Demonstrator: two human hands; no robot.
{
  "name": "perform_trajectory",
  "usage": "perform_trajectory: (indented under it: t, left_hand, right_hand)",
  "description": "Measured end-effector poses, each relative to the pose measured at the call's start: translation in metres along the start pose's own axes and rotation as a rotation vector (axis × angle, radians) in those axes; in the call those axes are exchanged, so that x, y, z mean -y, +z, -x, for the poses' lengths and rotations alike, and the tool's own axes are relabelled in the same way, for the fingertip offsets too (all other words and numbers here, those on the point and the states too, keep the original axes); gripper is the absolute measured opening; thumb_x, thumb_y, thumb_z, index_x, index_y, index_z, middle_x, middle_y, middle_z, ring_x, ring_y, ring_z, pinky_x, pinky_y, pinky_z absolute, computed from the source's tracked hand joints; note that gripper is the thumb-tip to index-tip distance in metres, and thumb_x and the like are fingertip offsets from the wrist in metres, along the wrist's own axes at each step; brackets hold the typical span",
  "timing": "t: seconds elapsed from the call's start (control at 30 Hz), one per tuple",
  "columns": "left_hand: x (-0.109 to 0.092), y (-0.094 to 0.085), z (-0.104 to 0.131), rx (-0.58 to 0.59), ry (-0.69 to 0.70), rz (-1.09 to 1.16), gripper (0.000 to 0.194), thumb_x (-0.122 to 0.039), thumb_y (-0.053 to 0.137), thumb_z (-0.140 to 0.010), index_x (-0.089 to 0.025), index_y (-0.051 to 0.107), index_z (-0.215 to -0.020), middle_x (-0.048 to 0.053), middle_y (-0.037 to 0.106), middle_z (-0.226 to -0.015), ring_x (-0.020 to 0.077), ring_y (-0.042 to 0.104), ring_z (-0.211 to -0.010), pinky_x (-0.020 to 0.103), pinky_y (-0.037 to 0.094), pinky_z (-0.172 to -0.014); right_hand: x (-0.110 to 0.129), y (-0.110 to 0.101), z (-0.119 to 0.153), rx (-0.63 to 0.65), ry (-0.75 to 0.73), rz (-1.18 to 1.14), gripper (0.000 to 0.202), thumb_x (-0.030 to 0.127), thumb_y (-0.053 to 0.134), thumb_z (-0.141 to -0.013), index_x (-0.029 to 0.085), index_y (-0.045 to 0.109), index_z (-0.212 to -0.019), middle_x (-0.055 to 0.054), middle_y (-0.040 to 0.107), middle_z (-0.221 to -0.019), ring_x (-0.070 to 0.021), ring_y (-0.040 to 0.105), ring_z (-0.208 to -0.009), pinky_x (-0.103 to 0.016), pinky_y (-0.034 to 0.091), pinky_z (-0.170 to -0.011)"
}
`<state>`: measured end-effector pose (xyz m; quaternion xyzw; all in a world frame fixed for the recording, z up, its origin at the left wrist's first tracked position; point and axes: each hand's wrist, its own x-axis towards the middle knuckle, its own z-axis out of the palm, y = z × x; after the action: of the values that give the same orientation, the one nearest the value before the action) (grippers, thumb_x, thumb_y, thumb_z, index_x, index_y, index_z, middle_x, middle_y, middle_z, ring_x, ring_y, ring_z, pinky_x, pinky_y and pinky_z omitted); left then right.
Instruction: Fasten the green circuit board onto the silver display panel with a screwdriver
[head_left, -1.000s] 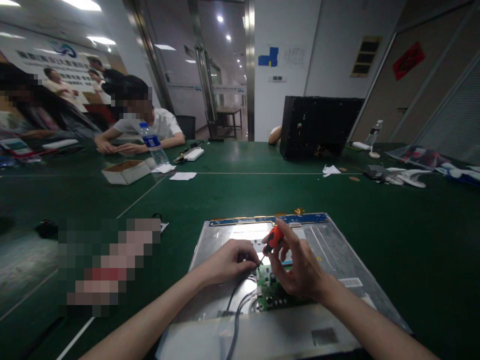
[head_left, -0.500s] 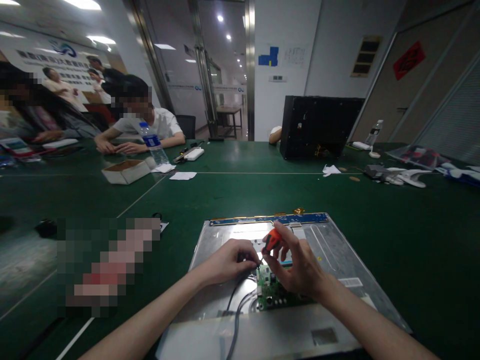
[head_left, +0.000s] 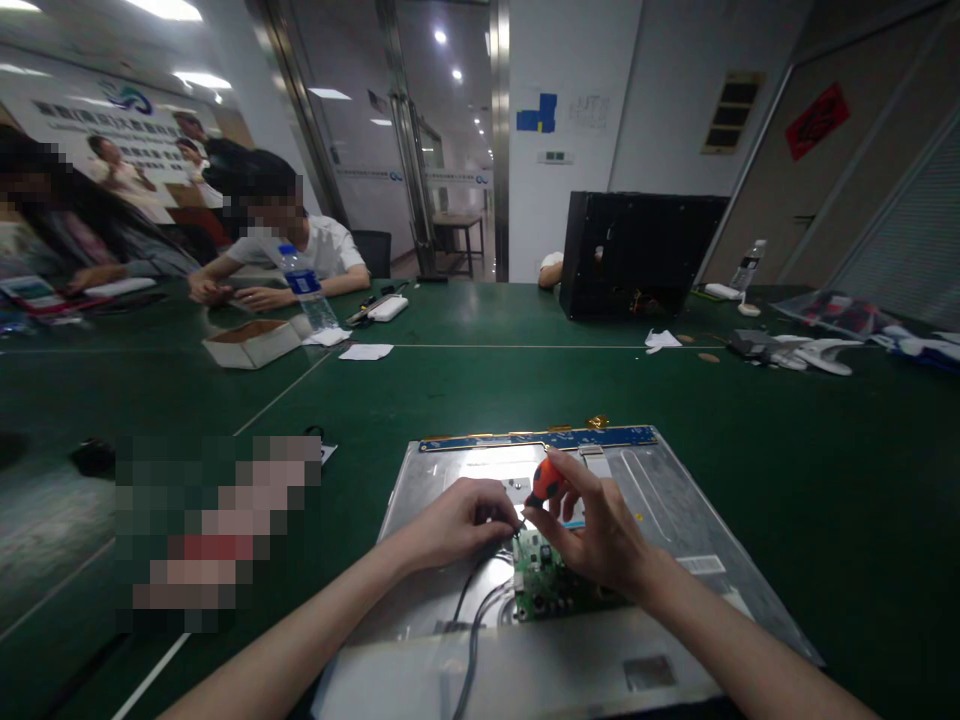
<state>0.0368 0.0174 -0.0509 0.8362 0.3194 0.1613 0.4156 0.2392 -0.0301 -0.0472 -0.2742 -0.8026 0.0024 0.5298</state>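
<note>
A flat metal panel lies on the green table, with a blue circuit strip along its far edge. On the panel sits a green circuit board, and dark cables run beside its left edge. My right hand grips a small red and black screwdriver, its shaft angled down to the board's upper left corner. Fingers pinched, my left hand rests by the screwdriver's tip; whatever lies between its fingertips is too small to name.
An open box and a water bottle stand at the back left, near a seated person. At the back right is a large black case. White paper pieces lie beyond the panel.
The screwdriver has turned a little in my right hand, whose thumb and fingers have shifted slightly on the handle. My left hand has stayed in place.
</note>
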Motion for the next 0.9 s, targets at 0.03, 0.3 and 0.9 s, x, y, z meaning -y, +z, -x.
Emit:
perform_trajectory:
  t: [0.03,0.3,0.9]
  left_hand:
    - [-0.0006,-0.0002,-0.0001,0.002,0.000,-0.001,0.005,-0.015,0.063,-0.081,-0.016,0.068,-0.082,-0.002,0.061,-0.072,0.0138,0.052,-0.066,0.023,0.038,-0.062]
    - [-0.0043,0.0008,0.0012,-0.021,-0.011,0.054,0.009,-0.010,0.063,-0.080,-0.016,0.069,-0.080,-0.001,0.064,-0.072,0.0136,0.055,-0.068,0.024,0.041,-0.066]
    - [-0.0005,0.0018,0.0006,-0.032,0.037,0.032,0.009,-0.011,0.063,-0.080,-0.016,0.070,-0.081,0.000,0.065,-0.076,0.0151,0.057,-0.071,0.024,0.042,-0.067]
  right_hand:
    - [0.0001,-0.0004,-0.0002,0.006,0.000,0.000,0.066,0.020,0.056,-0.091,0.023,0.022,-0.147,-0.002,0.064,-0.085,-0.0117,0.057,-0.052,-0.024,0.047,-0.042]
    - [0.0034,-0.0015,-0.0014,0.029,0.031,-0.007,0.068,0.011,0.049,-0.088,0.018,0.020,-0.149,-0.008,0.069,-0.095,-0.0134,0.061,-0.057,-0.026,0.051,-0.045]
    - [0.0013,0.0006,0.0021,0.017,0.043,-0.003,0.068,0.017,0.053,-0.090,0.019,0.020,-0.148,-0.004,0.067,-0.086,-0.0127,0.059,-0.055,-0.026,0.047,-0.044]
